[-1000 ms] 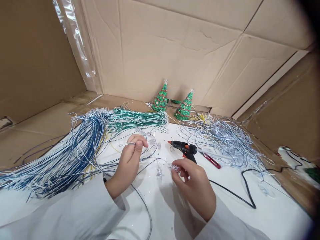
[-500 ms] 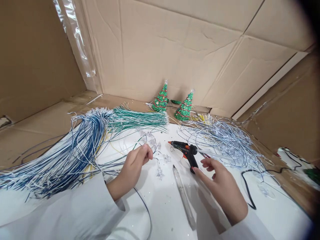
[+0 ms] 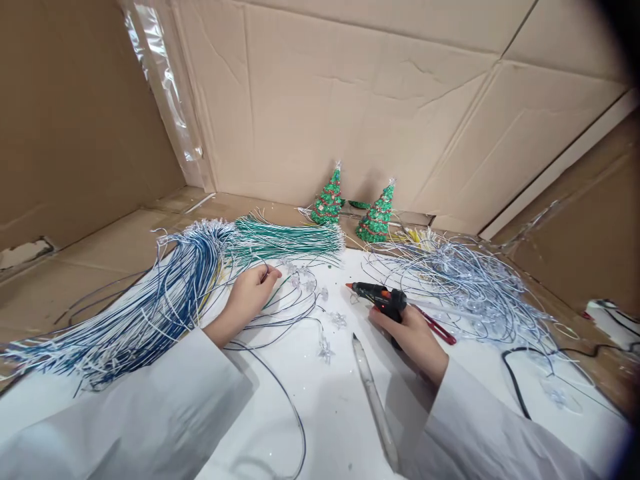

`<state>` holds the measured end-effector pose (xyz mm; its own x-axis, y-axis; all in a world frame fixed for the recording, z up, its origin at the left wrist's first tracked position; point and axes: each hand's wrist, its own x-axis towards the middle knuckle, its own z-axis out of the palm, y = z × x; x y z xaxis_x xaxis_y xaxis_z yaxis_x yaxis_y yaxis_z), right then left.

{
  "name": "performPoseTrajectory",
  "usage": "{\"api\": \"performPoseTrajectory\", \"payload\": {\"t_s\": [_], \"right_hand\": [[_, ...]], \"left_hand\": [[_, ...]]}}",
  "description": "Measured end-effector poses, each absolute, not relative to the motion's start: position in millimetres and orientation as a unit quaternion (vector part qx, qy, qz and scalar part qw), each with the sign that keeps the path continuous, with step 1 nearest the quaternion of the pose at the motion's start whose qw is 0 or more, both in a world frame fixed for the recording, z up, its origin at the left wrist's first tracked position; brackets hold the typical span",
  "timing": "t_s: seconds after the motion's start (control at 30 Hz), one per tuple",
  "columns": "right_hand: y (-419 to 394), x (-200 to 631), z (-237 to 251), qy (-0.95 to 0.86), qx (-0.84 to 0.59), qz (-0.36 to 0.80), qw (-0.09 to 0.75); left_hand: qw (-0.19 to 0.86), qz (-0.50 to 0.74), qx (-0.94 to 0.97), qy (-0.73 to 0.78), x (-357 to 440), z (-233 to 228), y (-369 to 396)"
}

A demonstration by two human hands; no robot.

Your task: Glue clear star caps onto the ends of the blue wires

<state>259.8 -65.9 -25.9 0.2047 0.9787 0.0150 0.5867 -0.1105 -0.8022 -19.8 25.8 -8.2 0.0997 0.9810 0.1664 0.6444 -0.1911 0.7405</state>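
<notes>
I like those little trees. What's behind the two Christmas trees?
Behind the two Christmas trees stands a creased cardboard wall. A green strip peeks out between them; the trees hide the rest of it.

glue gun (image 3: 383, 298): black, orange tip and trigger
left wires (image 3: 150, 300): blue and white, mixed
middle wires (image 3: 287, 240): green and white
right wires (image 3: 465, 283): pale silver-white
trees (image 3: 329, 199): glittery green, red garlands, clear tops
stars (image 3: 326, 348): clear
pliers (image 3: 436, 327): red handles
cord (image 3: 515, 383): black
sleeves (image 3: 150, 413): white
tabletop (image 3: 330, 413): white
walls (image 3: 350, 100): brown cardboard
</notes>
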Motion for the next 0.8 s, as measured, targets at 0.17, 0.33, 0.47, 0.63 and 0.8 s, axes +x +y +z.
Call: {"api": "performPoseTrajectory", "payload": {"t_s": [0.17,0.33,0.47,0.63,0.8], "right_hand": [[-68.0,256.9,-25.6,-0.591,-0.701,0.219,0.332],[-67.3,254.6,-26.0,-0.584,-0.708,0.213,0.335],[-66.1,255.1,-28.3,-0.59,-0.704,0.204,0.338],[-65.8,255.1,-28.4,-0.593,-0.705,0.196,0.336],[-66.5,254.8,-26.9,-0.598,-0.703,0.194,0.332]], "left_hand": [[0.16,0.257,0.731,0.611,-13.7,-6.6,26.9],[0.093,0.195,0.761,0.612,-3.4,-4.4,37.3],[0.064,0.152,0.779,0.606,1.2,-2.8,49.4],[0.039,0.118,0.796,0.593,2.3,0.9,53.4],[0.022,0.112,0.792,0.6,-4.1,3.8,50.3]]}}
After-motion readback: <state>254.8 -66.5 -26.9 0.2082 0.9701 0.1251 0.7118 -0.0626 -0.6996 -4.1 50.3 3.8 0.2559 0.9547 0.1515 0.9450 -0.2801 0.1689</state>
